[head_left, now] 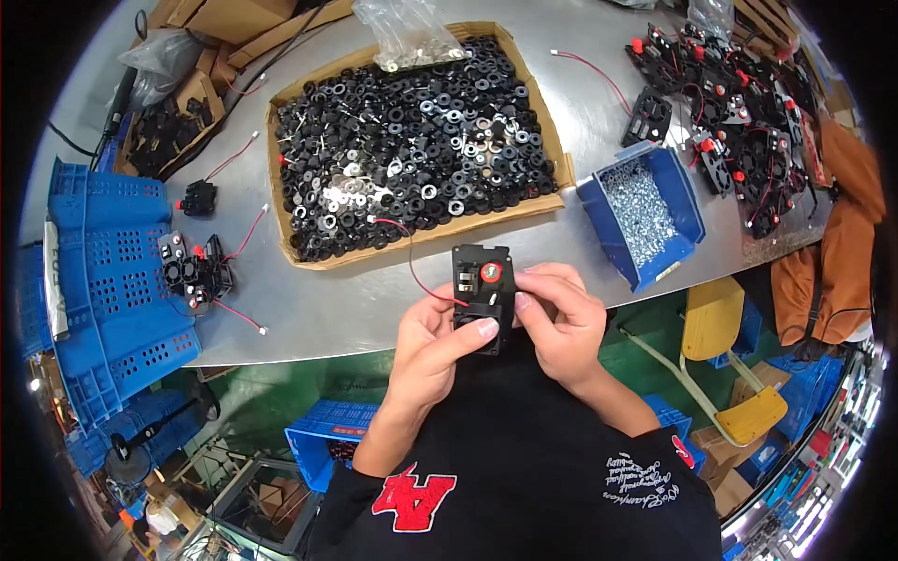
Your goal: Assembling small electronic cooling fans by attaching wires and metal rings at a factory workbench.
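Observation:
Both my hands hold a black plastic fan module [484,271] upright, just off the near edge of the metal table. It carries a red round part near its top right, small metal contacts at its left, and a red lead ending in a white plug. My left hand [432,348] wraps its lower left, the thumb lying across the dark lower part. With thumb and forefinger together, my right hand [563,323] grips the right edge; whether a small part is also between those fingertips is hidden.
Ahead lies a shallow cardboard tray [421,239] of black rings and washers, a plastic bag [412,33] on it. Right of it are a blue bin [599,224] of small screws and piled black modules [748,140]. Blue crates [112,280] stand left; a yellow chair [711,318] is below right.

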The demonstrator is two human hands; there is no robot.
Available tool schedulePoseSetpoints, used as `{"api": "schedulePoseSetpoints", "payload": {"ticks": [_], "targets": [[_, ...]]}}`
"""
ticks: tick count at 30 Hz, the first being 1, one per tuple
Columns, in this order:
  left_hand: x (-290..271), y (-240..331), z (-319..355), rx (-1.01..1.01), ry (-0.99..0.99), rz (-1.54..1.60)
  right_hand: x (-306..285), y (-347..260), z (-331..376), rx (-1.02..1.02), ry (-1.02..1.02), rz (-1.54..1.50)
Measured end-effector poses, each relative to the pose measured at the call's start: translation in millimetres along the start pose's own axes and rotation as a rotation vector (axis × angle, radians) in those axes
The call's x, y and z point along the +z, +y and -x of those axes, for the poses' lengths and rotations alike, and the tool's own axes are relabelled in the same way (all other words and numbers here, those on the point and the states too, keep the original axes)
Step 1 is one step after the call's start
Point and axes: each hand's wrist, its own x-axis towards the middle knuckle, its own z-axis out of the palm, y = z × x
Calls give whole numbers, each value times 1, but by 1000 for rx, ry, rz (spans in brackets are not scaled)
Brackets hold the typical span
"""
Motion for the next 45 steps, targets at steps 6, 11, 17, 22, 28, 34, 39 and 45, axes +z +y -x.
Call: {"api": "schedulePoseSetpoints", "payload": {"ticks": [6,11,17,22,28,34,39,45], "targets": [[-26,10,8,-38,40,-48,9,-24,-65,-184,-1,475],[-36,15,13,7,17,-32,22,-10,-114,-279,-97,969],[-38,24,21,-15,-14,130,12,-18,-130,-202,-174,1001],[-39,17,21,122,97,-70,11,-40,-100,188,-53,266],[-27,15,10,178,121,-161,11,-49,-50,214,-359,-53],[-23,11,-7,134,155,-228,19,-41,-54,8,-251,273],[-31,25,-17,22,117,-351,7,-24,-54,17,-63,286],[-63,35,32,150,135,-277,15,-32,-61,-60,-79,324]]}}
